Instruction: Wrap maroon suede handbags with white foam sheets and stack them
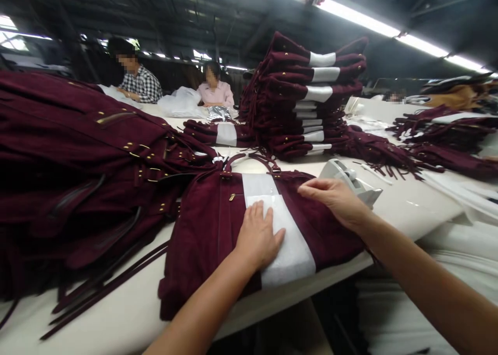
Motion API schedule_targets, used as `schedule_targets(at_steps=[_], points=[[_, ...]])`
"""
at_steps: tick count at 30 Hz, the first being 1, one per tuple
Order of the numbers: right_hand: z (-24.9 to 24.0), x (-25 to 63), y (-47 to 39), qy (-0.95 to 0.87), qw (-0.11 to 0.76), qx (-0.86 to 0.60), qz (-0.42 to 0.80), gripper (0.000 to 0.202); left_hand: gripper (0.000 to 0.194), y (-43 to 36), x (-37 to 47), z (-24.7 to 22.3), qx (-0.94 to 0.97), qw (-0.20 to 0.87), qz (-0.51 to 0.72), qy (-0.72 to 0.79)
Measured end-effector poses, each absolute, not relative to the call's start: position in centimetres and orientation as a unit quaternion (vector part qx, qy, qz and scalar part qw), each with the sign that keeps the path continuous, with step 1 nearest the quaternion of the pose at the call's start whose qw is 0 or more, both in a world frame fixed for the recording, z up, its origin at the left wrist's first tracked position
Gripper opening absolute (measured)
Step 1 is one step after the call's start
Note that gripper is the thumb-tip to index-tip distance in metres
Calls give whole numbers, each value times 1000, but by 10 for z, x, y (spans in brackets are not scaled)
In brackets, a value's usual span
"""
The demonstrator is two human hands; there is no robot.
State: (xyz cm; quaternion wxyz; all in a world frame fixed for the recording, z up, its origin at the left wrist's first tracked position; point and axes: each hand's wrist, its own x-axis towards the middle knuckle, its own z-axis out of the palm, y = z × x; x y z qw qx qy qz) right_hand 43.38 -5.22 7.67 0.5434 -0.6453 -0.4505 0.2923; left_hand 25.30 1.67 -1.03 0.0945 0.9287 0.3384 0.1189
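A burgundy handbag [202,235] lies flat before me on the table, its handles [235,160] pointing away. A white paper band [293,246] wraps around its middle. My left hand [259,235] rests on the band, fingers stretched out flat. Over the bag's right side, my right hand [336,199] is closed, thumb and fingertips pressed together. Whatever sits in that pinch, if anything, is too small to make out. Just behind the right hand is a pale grey tape dispenser [335,169], partly covered by it.
A large heap of burgundy bags [78,152] lies at the left, straps [112,287] trailing over the white table [128,313]. A tall stack of banded bags [299,106] rises behind. Further bags [439,129] lie at right. Two people [142,80] sit across the table near clear plastic [181,103].
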Motion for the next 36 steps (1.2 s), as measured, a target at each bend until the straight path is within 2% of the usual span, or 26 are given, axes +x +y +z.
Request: schedule_targets(at_steps=[6, 10, 20, 36], points=[[32, 391, 15, -385, 536, -631, 409, 18, 61, 17, 251, -9, 921, 103, 171, 335], [23, 382, 36, -299, 540, -651, 443, 6, 59, 17, 250, -9, 924, 101, 175, 324], [6, 388, 53, -286, 520, -680, 430, 14, 64, 19, 251, -11, 925, 116, 165, 322], [7, 390, 57, -284, 509, -693, 424, 8, 65, 19, 253, -14, 928, 100, 158, 323]])
